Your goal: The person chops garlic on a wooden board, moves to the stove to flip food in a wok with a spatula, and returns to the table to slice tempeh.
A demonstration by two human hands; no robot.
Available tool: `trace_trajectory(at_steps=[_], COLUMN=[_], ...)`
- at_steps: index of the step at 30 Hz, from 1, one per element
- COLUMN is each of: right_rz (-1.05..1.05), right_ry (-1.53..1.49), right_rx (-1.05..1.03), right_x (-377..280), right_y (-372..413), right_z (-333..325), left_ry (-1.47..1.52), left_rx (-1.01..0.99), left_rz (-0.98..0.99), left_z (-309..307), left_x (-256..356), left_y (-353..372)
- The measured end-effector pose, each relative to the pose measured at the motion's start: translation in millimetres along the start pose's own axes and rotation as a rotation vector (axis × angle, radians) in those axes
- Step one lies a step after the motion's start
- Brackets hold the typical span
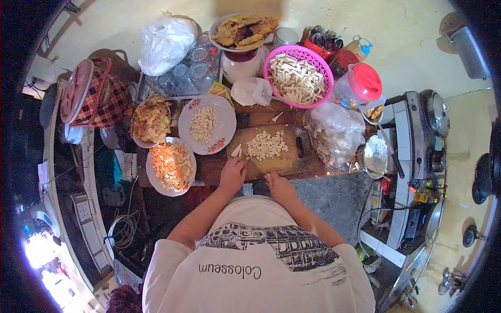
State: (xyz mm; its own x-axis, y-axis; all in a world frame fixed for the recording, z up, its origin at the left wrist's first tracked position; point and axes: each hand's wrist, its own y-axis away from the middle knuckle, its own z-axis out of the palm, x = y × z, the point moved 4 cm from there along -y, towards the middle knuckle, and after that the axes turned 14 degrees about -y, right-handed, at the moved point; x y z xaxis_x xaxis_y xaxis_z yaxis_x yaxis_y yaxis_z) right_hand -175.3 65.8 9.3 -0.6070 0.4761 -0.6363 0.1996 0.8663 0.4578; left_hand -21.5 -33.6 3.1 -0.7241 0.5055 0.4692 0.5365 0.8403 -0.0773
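A wooden cutting board (287,166) lies in front of me, with a heap of pale diced pieces (267,145) on it. My left hand (233,173) rests at the board's near left edge, fingers drawn together. Just beyond its fingertips lie a few pale strips (237,151); whether it grips one is hard to see. My right hand (281,188) is closed at the near edge of the board, below the diced heap. Whatever it holds is too small or hidden to make out. A flowered plate (224,117) with more diced pieces sits behind my left hand.
Left of the board stand a plate of orange and white shreds (171,167) and a bowl of fried food (151,120). A pink basket (329,78) of pale strips is behind. Plastic bags (336,135) and a bowl of white powder (376,155) lie right, near a stove (417,130).
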Motion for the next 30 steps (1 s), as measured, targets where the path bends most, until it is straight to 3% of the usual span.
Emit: trace_trajectory(at_steps=[17, 20, 30], right_rz=[-0.017, 0.023, -0.007], right_ry=[0.018, 0.037, 0.031], right_rx=[0.012, -0.024, 0.011], right_x=[-3.1, -7.8, -6.1], right_y=[12.3, 19.5, 8.7], right_z=[-5.3, -12.2, -4.5], left_ry=[-0.009, 0.042, 0.008], left_rx=[0.098, 0.007, 0.049], left_rz=[0.009, -0.037, 0.03], left_z=[-2.4, -1.3, -0.6], left_x=[6.6, 3.8, 5.7], left_y=[8.6, 7.9, 7.1])
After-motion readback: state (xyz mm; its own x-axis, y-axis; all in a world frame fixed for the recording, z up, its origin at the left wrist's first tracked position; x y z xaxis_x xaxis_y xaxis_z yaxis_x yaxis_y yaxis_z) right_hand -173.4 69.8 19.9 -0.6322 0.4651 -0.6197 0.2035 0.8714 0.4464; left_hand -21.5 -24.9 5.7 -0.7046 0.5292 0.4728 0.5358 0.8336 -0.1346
